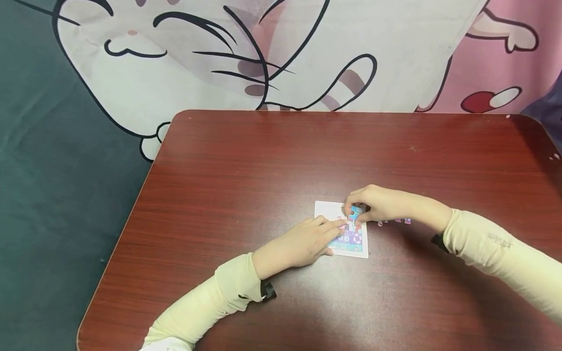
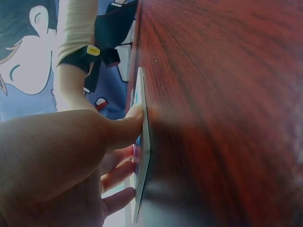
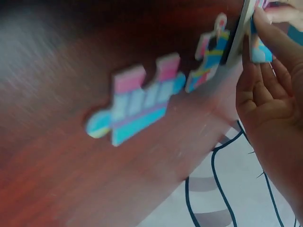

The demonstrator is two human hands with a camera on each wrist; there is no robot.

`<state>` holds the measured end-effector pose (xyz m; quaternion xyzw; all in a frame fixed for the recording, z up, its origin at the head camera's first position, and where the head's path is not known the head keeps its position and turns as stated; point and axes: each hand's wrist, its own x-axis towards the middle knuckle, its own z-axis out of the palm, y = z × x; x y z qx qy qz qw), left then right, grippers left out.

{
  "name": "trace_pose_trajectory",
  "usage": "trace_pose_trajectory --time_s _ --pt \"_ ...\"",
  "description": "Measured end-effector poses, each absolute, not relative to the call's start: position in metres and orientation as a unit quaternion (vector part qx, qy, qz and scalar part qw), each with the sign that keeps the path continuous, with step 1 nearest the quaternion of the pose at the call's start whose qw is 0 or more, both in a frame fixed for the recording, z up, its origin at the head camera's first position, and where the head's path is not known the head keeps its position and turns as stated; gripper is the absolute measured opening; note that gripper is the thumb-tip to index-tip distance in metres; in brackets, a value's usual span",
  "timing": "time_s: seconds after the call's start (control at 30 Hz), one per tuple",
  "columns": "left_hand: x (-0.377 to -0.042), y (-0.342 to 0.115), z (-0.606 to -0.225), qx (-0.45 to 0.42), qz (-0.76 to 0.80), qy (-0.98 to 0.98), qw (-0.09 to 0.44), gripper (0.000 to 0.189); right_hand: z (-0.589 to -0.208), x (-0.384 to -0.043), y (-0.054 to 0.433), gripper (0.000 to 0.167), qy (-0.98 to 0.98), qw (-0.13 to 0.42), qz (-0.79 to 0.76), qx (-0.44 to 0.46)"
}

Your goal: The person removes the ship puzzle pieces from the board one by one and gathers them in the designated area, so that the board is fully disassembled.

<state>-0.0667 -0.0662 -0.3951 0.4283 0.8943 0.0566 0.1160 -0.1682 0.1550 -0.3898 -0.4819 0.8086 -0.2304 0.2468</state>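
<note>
A white-bordered jigsaw board (image 1: 322, 209) lies on the table, its lower part filled with purple, pink and light-blue pieces. My left hand (image 1: 303, 240) rests on the board's left side with fingers stretched over the pieces. In the left wrist view, the left thumb (image 2: 130, 124) lies at the board's near edge. Over the board's upper right, my right hand (image 1: 378, 202) pinches a blue puzzle piece (image 3: 260, 51) between thumb and fingers. The fingertips of both hands are close together there.
Loose puzzle pieces (image 1: 407, 221) lie right of the board, partly under the right forearm. The right wrist view shows a pink, white and blue piece (image 3: 144, 101) and another colourful piece (image 3: 210, 56) beside the board. A cartoon-printed cloth (image 1: 197, 83) hangs behind the brown table (image 1: 246, 161).
</note>
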Motion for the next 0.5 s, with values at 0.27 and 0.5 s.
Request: trace_pose_trajectory --time_s 0.27,0.5 --pt "-0.068 -0.068 -0.399 0.431 0.066 0.893 0.111 0.048 -0.395 -0.164 0.165 0.019 0.798 0.194 -0.29 -0.492" --pt "-0.068 -0.067 -0.398 0.43 0.07 0.892 0.118 0.049 -0.393 -0.166 0.175 0.02 0.781 0.197 -0.347 -0.481"
